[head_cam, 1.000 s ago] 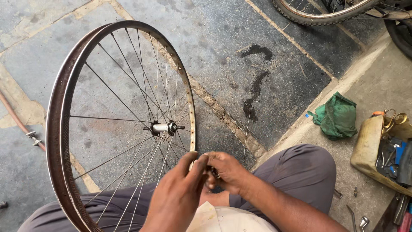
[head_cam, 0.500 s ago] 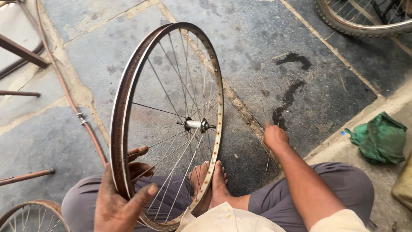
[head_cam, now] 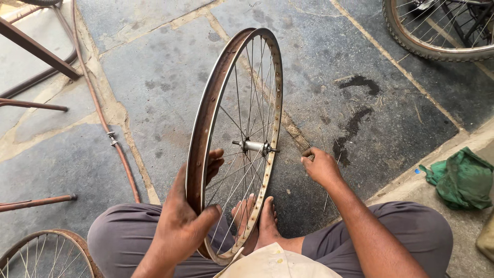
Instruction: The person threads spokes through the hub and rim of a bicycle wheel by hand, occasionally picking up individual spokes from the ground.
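A bare bicycle wheel rim with thin spokes and a metal hub stands upright on the stone floor between my knees, its lower edge by my bare feet. My left hand grips the near part of the rusty rim, thumb on one side and fingers on the other. My right hand is down on the floor to the right of the wheel, fingers curled around a thin loose spoke; the grip is small and partly hidden.
Another spoked wheel with a tyre lies at the top right. A green cloth sits on the raised ledge at right. A rusty hose and metal frame bars run along the left; part of a third wheel shows at bottom left.
Both hands left the spokes near the hub. My left hand took hold of the rim, my right hand reached out to the floor at right. The view shifted left.
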Tool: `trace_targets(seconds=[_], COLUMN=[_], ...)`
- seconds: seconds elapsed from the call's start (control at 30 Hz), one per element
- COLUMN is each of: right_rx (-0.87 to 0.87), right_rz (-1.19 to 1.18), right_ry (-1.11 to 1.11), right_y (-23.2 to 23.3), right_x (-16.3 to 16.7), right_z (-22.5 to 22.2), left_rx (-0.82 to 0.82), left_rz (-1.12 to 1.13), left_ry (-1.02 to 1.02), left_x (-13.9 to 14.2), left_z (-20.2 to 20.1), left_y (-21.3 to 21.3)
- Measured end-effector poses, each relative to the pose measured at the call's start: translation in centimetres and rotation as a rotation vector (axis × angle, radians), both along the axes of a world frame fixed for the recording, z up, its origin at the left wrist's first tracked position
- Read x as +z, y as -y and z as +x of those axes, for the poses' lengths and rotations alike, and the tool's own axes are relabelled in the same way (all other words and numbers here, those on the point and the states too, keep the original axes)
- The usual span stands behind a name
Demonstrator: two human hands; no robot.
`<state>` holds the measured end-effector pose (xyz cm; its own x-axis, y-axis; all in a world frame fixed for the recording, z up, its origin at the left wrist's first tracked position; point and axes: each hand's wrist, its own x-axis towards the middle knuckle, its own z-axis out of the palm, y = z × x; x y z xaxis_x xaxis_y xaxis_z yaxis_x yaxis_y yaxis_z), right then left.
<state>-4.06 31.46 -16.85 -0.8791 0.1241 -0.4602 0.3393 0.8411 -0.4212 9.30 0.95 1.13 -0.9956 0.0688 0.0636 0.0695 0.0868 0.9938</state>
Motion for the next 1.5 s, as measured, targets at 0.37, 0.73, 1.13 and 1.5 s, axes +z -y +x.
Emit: trace_targets(seconds=[0.37, 0.73, 1.13, 1.5], right_rx=[-0.337, -0.314, 0.506, 0.425], right_rz=[-0.888, -0.968, -0.451, -0.484], right_ry=[0.064, -0.126, -1.164, -1.139], right_y=[-1.3, 3.2, 10.1, 13.1], right_x=[-0.5, 6.0, 13.8, 14.0], right_z=[2.2, 2.6, 5.4, 5.2], left_rx=[-0.024, -0.061, 0.108, 0.265], left_rz=[0.117, -0.053, -0.142, -0.559], left_ry=[0.277, 0.149, -0.068, -0.296], left_x=[2.5, 2.5, 2.8, 3.7], left_z=[-4.2, -3.7, -2.5, -1.8], left_y=[-0.7, -0.6, -0.6, -0.7])
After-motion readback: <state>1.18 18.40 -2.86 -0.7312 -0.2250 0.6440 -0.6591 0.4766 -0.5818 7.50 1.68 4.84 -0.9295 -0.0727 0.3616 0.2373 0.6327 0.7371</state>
